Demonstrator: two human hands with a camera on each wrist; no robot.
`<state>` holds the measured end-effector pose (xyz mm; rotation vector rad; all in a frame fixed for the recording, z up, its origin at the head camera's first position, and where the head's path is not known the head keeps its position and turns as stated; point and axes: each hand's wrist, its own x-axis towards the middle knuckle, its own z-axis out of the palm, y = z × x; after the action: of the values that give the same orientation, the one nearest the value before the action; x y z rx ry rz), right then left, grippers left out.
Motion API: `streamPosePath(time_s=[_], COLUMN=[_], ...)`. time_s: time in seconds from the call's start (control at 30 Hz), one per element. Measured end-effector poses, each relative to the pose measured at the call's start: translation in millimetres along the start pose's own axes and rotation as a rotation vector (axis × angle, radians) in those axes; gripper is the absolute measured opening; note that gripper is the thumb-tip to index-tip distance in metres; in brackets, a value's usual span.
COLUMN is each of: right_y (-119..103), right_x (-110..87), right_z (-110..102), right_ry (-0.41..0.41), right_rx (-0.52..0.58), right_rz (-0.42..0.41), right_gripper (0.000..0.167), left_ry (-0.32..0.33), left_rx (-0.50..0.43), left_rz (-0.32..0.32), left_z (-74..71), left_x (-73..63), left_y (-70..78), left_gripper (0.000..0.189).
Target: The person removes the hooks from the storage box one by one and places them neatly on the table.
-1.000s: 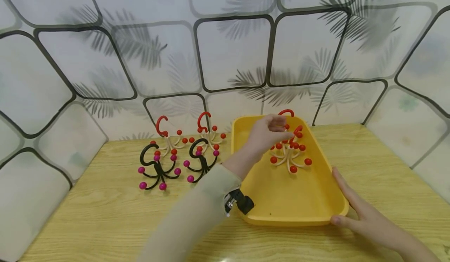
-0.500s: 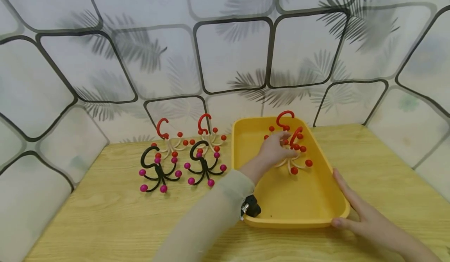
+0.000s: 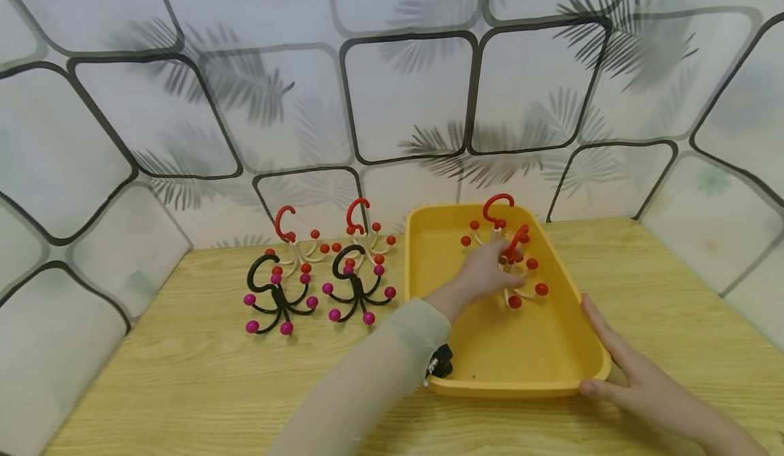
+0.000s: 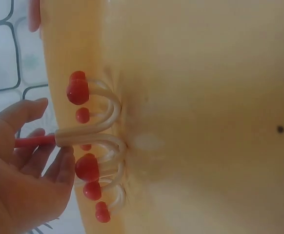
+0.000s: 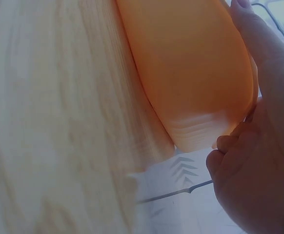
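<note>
In the yellow tray (image 3: pixel 508 354), my left hand (image 3: pixel 484 272) reaches round a hanging hook (image 4: pixel 78 131) with a red top and cream, ball-tipped arms. Its fingers curl behind the red stem, while the thumb stands apart from it in the left wrist view. The hook's arms are on or close to the tray floor. A second red-and-cream hook (image 3: pixel 493 214) stands behind it, partly hidden by the hand. My right hand (image 3: pixel 637 374) grips the tray's near right corner, thumb at the front and fingers along the outer side; curled fingers (image 5: pixel 225 144) show by the tray in the right wrist view.
Left of the tray on the wooden table (image 3: pixel 184 374) stand two black hooks with magenta balls, one at the left (image 3: pixel 278 299) and another black hook (image 3: pixel 358 286) nearer the tray. Behind them are two red-and-cream hooks (image 3: pixel 365 238). A patterned wall (image 3: pixel 404 95) borders the table.
My left hand has come down and to the right, from above the tray to the nearer red-and-cream hook's stem. That hook has shifted slightly. My right hand stays at the tray corner.
</note>
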<state>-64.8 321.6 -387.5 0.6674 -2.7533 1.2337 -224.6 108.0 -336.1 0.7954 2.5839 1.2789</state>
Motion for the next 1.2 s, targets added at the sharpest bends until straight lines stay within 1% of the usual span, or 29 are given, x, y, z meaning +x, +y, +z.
streamPosePath(time_s=[0.03,0.1,0.27,0.33,0.43,0.57,0.67,0.77,1.0,1.1,1.2], right_y=[0.2,0.2,-0.5,-0.9,-1.1,-0.9,-0.6,-0.6,-1.6,-1.5,-0.5], right_x=[-0.1,-0.2,0.3,0.5,0.9,1.0,0.7,0.5,0.5,0.4,0.5], right_z=[-0.1,-0.4,-0.7,-0.6,-0.6,-0.6,-0.5,-0.4,-0.2,0.2,0.9], right_ry=[-0.002,-0.004,0.004,0.008,0.011,0.01,0.01,0.011,0.008,0.013,0.028], right_rx=[0.005,0.008,-0.008,-0.011,-0.012,-0.012,-0.018,-0.023,-0.017,-0.026,-0.044], right_rz=[0.004,0.008,-0.008,-0.012,-0.016,-0.01,-0.004,0.0,0.012,0.002,-0.018], right_gripper=[0.102,0.102,0.102,0.103,0.103,0.103,0.103,0.103,0.102,0.103,0.104], left_ry=[0.006,0.022,0.062,0.067,0.061,0.02,-0.007,-0.009,0.026,0.05,0.08], left_rx=[-0.018,-0.05,-0.078,-0.076,-0.06,-0.01,0.01,0.017,-0.006,-0.027,-0.067], left_rz=[0.008,0.003,-0.03,-0.03,-0.028,-0.035,-0.033,-0.038,-0.071,-0.066,-0.05], left_z=[0.2,1.0,1.8,1.0,0.1,0.5,1.3,1.0,-1.1,-2.3,-5.4], left_x=[-0.3,-1.0,-1.9,-2.1,-2.5,-2.9,-3.1,-3.7,-4.5,-4.3,-4.1], left_y=[-0.5,-0.3,1.6,1.7,2.1,2.4,1.8,1.7,1.4,0.6,0.9], left_gripper=[0.033,0.025,0.01,0.008,0.006,0.006,0.007,0.008,0.008,0.01,0.01])
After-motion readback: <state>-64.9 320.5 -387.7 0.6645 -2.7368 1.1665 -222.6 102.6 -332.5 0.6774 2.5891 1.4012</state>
